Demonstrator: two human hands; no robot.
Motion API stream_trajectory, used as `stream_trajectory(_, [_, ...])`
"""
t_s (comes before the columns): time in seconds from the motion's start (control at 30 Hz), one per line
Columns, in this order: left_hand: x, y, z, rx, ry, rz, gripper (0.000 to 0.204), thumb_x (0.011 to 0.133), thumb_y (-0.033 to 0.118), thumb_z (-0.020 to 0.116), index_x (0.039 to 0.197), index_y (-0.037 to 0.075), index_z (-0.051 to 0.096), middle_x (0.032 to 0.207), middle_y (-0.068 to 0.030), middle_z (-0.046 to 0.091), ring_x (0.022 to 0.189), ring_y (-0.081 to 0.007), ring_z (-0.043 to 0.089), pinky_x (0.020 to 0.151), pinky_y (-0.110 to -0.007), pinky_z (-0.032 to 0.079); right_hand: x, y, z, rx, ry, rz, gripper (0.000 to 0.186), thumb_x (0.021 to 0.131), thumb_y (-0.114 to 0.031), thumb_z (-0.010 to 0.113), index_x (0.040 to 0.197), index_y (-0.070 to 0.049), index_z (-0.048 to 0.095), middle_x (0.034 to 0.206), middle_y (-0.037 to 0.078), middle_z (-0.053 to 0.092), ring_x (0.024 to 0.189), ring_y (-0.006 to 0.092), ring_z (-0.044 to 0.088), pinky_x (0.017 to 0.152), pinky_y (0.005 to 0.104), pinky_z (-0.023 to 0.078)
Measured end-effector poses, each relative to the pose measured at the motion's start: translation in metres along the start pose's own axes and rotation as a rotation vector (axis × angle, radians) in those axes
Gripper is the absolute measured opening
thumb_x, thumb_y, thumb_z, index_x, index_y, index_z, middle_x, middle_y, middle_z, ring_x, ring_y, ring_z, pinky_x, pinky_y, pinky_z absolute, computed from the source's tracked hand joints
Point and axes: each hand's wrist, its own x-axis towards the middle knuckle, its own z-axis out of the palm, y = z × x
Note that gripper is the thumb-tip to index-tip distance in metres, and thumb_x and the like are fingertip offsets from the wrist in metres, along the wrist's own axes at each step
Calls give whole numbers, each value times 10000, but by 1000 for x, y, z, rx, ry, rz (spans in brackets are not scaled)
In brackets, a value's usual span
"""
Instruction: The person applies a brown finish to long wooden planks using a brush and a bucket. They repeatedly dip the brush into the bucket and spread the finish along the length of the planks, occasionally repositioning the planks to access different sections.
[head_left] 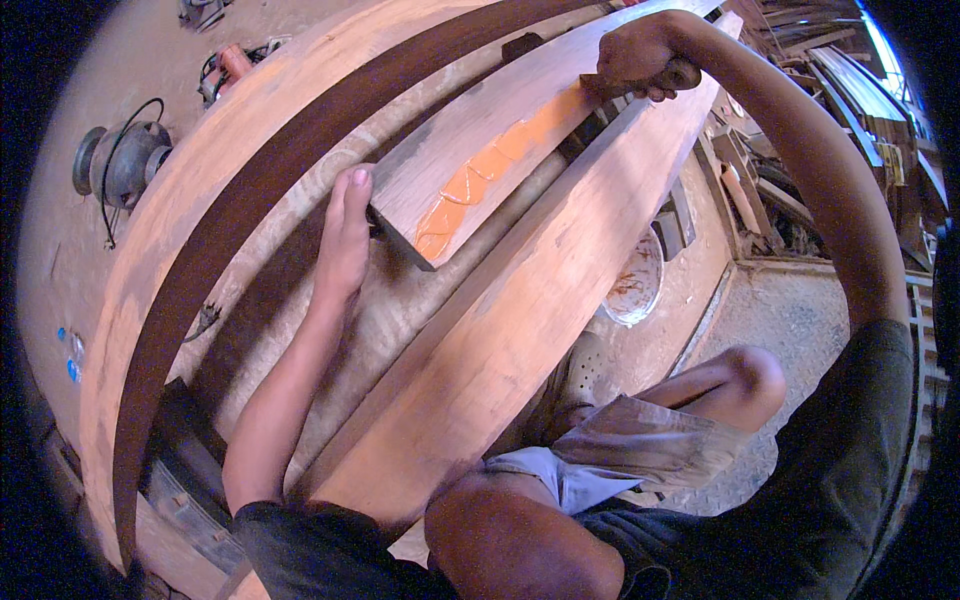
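A pale wooden plank point(430, 170) lies slanting away from me, with a streak of orange paste point(480, 175) spread in ridges along its near part. My left hand point(345, 235) grips the plank's near left corner, a fingertip showing at the top edge and other fingers partly hidden. At the far end of the streak, my right hand point(645, 62) is closed around a putty knife point(592, 88). Only a bit of its dark blade shows, against the paste; the fist covers the handle.
A thick wooden beam point(480, 330) runs beside the plank, close to my legs. A long curved board point(190, 220) arcs along the left. A smeared white bucket point(636, 280) stands right of the beam. Power tools point(130, 165) lie on the left floor; scrap wood point(770, 190) is piled right.
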Motion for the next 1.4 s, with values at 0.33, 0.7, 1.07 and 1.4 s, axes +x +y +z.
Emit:
stream_trajectory(0.33, [4,-4,0,-353,-41,-293,588,869,563,475,1207,83,507,1106,-58,539,1072,-193,464,964,-335,325,-27,-54,18,-85,-156,-326,357,888,-334,491,746,-25,603,625,88,580,480,179,540,398,335,423])
stream_trajectory(0.7, [17,-3,-8,-711,0,-231,613,945,526,319,1185,0,525,1142,-156,585,1086,-272,513,970,-383,365,-68,-123,43,-153,-74,-221,285,825,-183,457,762,26,641,674,143,624,578,237,602,523,387,474])
stream_trajectory(1.07, [19,7,2,-752,19,-268,591,953,494,317,1158,-24,516,1101,-171,598,1050,-276,530,963,-396,380,-112,-159,71,-214,-49,-304,324,828,-222,478,815,57,643,625,116,581,579,217,551,579,376,447])
stream_trajectory(1.4, [29,-7,-4,-723,20,-222,612,955,472,319,1257,-54,404,1171,-184,562,1114,-291,521,989,-406,385,-109,-176,73,-233,-217,-499,251,807,-222,512,761,1,617,606,55,547,529,181,499,528,338,411])
